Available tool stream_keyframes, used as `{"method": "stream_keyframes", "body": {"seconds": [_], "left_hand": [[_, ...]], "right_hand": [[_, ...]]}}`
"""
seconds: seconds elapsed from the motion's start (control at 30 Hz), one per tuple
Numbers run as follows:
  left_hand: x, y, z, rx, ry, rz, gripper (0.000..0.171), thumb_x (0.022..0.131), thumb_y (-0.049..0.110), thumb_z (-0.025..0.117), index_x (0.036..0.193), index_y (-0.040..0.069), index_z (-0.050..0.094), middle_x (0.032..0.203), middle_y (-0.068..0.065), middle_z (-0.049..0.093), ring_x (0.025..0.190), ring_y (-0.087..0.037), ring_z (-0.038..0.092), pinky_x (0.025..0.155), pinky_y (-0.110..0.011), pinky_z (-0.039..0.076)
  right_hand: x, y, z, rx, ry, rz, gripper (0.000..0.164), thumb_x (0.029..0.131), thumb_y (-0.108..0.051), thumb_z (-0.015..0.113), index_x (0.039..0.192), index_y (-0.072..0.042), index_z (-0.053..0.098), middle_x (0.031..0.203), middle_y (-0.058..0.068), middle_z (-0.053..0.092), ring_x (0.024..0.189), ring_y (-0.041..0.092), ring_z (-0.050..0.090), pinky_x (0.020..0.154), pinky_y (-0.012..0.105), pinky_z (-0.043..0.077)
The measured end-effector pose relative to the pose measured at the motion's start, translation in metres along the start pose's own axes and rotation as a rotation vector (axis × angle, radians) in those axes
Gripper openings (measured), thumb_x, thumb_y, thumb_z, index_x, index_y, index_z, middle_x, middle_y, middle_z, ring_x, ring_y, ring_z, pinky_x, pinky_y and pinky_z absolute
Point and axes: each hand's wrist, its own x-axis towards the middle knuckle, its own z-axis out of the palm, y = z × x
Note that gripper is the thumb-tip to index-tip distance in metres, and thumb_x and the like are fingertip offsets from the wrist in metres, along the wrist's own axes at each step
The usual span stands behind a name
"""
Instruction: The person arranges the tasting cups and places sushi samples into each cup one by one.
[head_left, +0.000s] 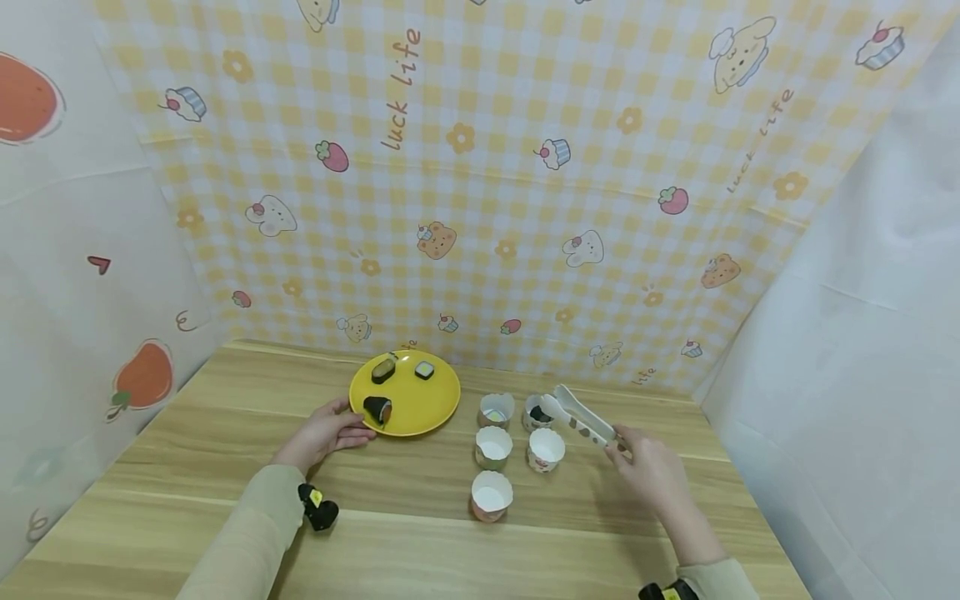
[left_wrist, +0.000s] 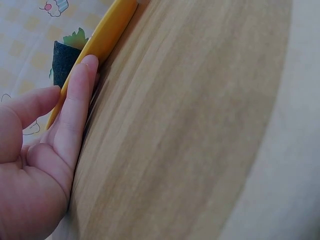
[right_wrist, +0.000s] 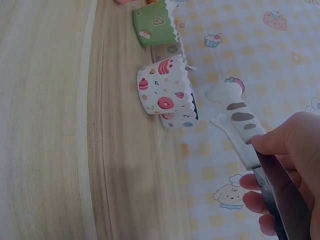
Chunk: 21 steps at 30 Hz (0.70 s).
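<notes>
My left hand (head_left: 333,433) holds the rim of a yellow plate (head_left: 416,417), thumb at the edge and fingers along its underside. On the plate sit a dark cone-shaped hand roll (head_left: 377,408) with orange filling, an oval sushi piece (head_left: 383,369) and a small square roll (head_left: 424,370). My right hand (head_left: 648,467) grips the dark handles of tongs (right_wrist: 241,117) with white, brown-spotted, paw-shaped ends. Those ends stand slightly apart with nothing between them, near a back paper cup (head_left: 530,423) that has something dark inside.
Several more paper cups stand mid-table: a back-left cup (head_left: 486,421) with a pale, yellowish item in it, a green cup (head_left: 487,461), a white printed cup (head_left: 545,461) and a pinkish cup (head_left: 489,510) in front. A checked cloth (head_left: 495,275) hangs behind the wooden table (head_left: 405,550).
</notes>
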Motion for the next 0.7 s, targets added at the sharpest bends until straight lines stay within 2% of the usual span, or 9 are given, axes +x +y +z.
{"method": "stream_keyframes", "body": {"seconds": [0.3, 0.7], "left_hand": [[0.0000, 0.0004, -0.0001, -0.006, 0.003, -0.004, 0.059, 0.101, 0.001, 0.043, 0.147, -0.009, 0.007, 0.095, -0.015, 0.067, 0.085, -0.025, 0.069, 0.078, -0.035, 0.057], [0.0001, -0.0015, -0.0003, -0.013, 0.002, 0.005, 0.060, 0.100, 0.000, 0.043, 0.147, -0.009, 0.007, 0.096, -0.016, 0.067, 0.084, -0.024, 0.069, 0.078, -0.036, 0.057]], "right_hand": [[0.0001, -0.0013, 0.0032, -0.003, 0.009, -0.011, 0.042, 0.088, -0.020, 0.070, 0.122, 0.003, 0.061, 0.099, 0.019, 0.069, 0.049, 0.010, 0.043, 0.036, 0.025, 0.034], [0.0028, -0.0039, 0.0043, 0.001, 0.023, -0.027, 0.041, 0.087, -0.020, 0.070, 0.121, 0.002, 0.062, 0.097, 0.015, 0.069, 0.059, 0.013, 0.053, 0.041, 0.027, 0.040]]}}
